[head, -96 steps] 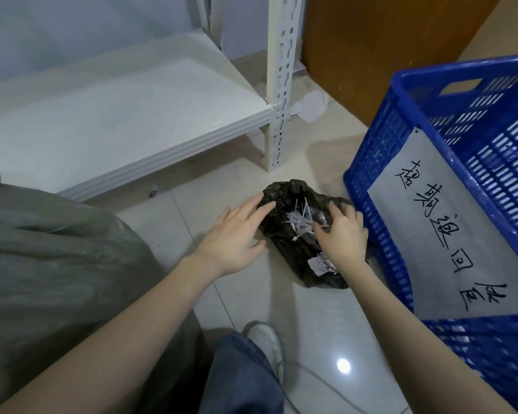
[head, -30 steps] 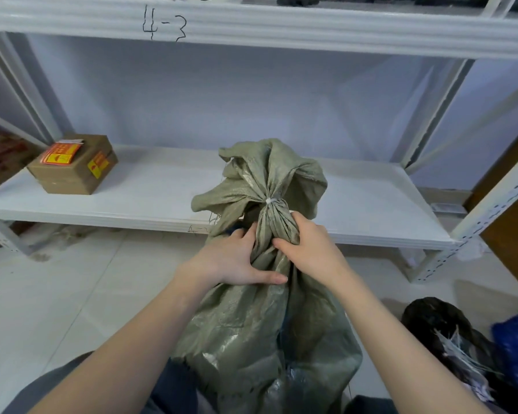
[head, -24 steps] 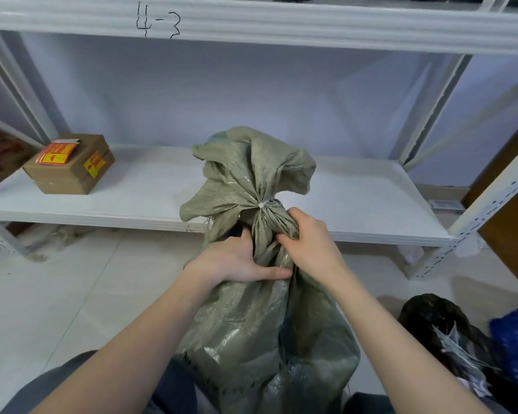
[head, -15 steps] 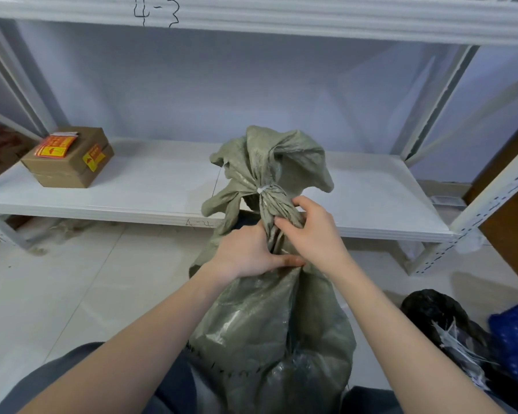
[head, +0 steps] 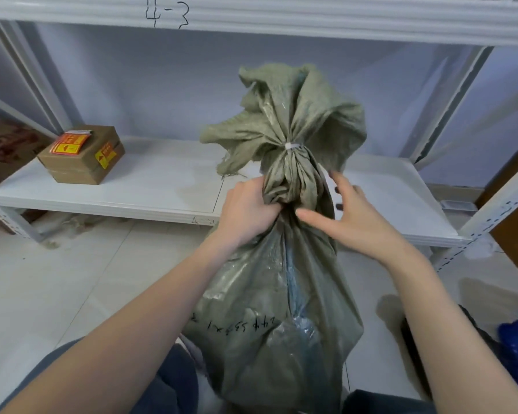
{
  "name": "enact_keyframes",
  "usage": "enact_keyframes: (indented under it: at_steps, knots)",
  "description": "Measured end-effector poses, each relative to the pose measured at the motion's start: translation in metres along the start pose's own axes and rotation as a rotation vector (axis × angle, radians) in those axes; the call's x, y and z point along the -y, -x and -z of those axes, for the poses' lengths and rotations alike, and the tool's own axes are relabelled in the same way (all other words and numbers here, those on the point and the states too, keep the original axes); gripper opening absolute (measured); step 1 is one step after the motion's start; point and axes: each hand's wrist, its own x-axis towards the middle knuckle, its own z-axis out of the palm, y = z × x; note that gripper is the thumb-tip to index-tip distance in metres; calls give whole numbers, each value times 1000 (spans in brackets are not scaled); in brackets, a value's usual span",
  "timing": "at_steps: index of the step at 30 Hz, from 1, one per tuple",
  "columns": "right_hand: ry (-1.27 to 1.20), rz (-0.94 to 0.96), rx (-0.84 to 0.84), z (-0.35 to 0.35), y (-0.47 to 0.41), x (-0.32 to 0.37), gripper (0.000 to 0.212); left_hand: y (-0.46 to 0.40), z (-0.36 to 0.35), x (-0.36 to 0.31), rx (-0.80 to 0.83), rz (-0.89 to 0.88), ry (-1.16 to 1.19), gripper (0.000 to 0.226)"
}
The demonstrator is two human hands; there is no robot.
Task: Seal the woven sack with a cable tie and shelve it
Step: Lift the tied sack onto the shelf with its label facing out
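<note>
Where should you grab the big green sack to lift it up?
Probably the bunched neck of the sack, just under the white cable tie. It is gathered narrow there, so fingers can wrap round it from both sides. The left hand already grips it; the right hand is open beside it.

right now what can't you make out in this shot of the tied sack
Head view only:
- Contents of the woven sack: hidden by its opaque fabric.
- Cable tie: only a small white band shows; its tail and lock are too small to tell.
- Handwriting on the sack: upside down and creased, unreadable.
- Left hand fingers: wrapped around the neck, out of sight.
- Stickers on the cardboard box: too small to read.
- Sack bottom: cut off by the lower frame edge.
</note>
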Motion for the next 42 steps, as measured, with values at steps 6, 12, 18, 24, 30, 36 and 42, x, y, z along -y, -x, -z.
enact_keyframes:
  at_steps: [6, 12, 18, 24, 30, 36, 42]
  knots:
    - [188, -86, 240, 5, 17, -13, 128, -29, 36, -31, -145, -89, 66, 14]
    - [107, 107, -66, 15, 29, 11, 124, -50, 68, -73, -243, -185, 53, 11]
    - [36, 298, -274, 41, 16, 35, 110, -65, 104, -110, -454, -244, 109, 19]
    - [84, 436, -323, 73, -19, 58, 98, -90, 132, -132, -590, -214, 194, 26]
    - [242, 508, -375, 86, -51, 58, 89, -102, 129, -147, -611, -226, 205, 29]
    - [396, 367, -346, 45, -79, 7, 78, -105, 80, -115, -390, -243, 23, 17]
    - [516, 344, -425, 8, -84, 1, 72, -115, 66, -90, -410, -87, 74, 14]
